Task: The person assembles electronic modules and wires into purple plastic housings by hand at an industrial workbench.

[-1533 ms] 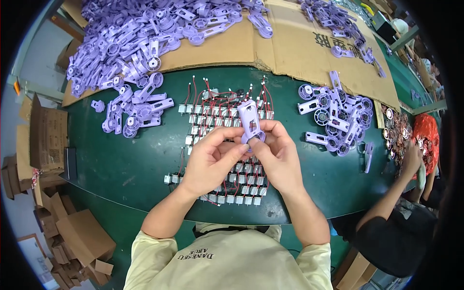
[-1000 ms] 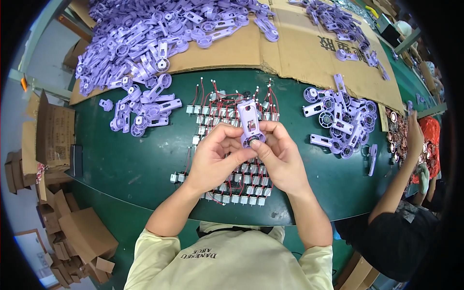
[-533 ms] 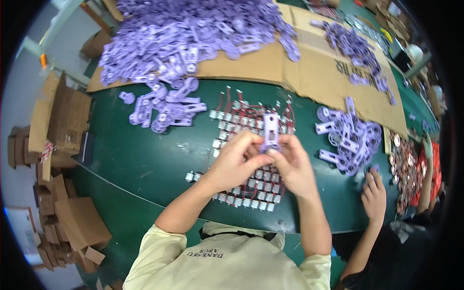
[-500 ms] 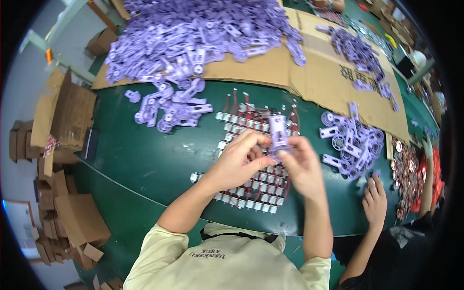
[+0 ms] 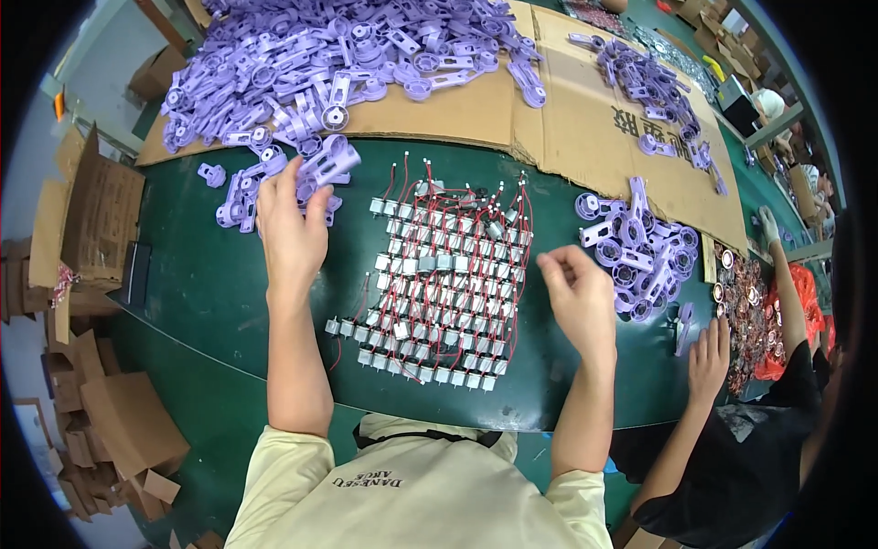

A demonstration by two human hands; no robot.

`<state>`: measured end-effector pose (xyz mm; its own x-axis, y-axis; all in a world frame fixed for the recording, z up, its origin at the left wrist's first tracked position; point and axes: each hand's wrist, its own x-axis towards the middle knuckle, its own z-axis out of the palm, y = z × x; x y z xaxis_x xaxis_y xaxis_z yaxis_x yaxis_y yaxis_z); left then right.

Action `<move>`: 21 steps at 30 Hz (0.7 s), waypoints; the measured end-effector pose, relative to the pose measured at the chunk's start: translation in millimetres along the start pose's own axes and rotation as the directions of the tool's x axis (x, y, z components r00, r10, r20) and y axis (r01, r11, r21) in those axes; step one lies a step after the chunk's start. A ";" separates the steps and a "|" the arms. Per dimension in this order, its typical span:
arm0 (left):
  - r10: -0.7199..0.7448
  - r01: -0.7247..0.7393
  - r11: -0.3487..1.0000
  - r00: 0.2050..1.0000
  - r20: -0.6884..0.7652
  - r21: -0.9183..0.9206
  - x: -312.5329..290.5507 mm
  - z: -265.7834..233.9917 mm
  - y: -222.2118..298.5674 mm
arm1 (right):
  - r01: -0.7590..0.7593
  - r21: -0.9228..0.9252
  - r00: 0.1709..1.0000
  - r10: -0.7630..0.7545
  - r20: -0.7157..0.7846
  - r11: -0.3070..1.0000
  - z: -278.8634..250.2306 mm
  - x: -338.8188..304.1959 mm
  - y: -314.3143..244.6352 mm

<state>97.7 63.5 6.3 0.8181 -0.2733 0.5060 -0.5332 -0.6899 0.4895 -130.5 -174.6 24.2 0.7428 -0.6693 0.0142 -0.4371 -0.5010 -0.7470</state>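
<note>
My left hand [image 5: 291, 224] grips a purple plastic housing [image 5: 333, 161], a long piece with a tubular end, between thumb and fingers. It is over a small heap of similar purple parts [image 5: 240, 203] at the left. To the right, my right hand [image 5: 583, 297] hovers with fingers loosely curled and thumb apart, holding nothing visible. Between my hands, small silver motors [image 5: 439, 297] with red wires lie in rows on the green table [image 5: 247, 311]. Just beyond my right hand is another heap of purple housings [image 5: 640, 261], several with round rings showing.
A large mound of purple parts [image 5: 302, 69] covers cardboard [image 5: 576, 119] at the back. At right, a co-worker's hand [image 5: 709, 361] rests near a lone purple part [image 5: 684, 328] and a pile of round, wired pieces [image 5: 745, 311]. Cardboard boxes [image 5: 128, 430] stand at left.
My hands have parted: the purple piece held between them is gone from there. My left hand moved to the left heap and grips a purple housing; my right hand shifted slightly.
</note>
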 end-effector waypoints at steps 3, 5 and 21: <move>-0.106 0.175 0.874 0.979 0.174 -0.453 -7.6 -1.4 18.3 | 0.039 -0.006 0.995 -0.038 0.092 0.999 -4.8 -4.8 -2.5; -0.126 0.398 0.508 0.912 0.391 -0.764 -17.8 3.7 34.5 | 0.072 0.020 0.989 -0.074 0.128 0.997 -4.9 -8.8 -6.4; -0.006 0.777 0.126 0.623 0.782 -0.617 -34.6 5.3 74.3 | 0.604 0.066 0.794 -0.607 0.040 0.795 53.3 -11.9 -24.3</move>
<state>30.9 18.1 21.4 0.6812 -0.6905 -0.2435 0.4352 0.1143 0.8930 -101.7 -125.2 6.8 0.8751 -0.2059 0.4380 0.1348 -0.7655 -0.6291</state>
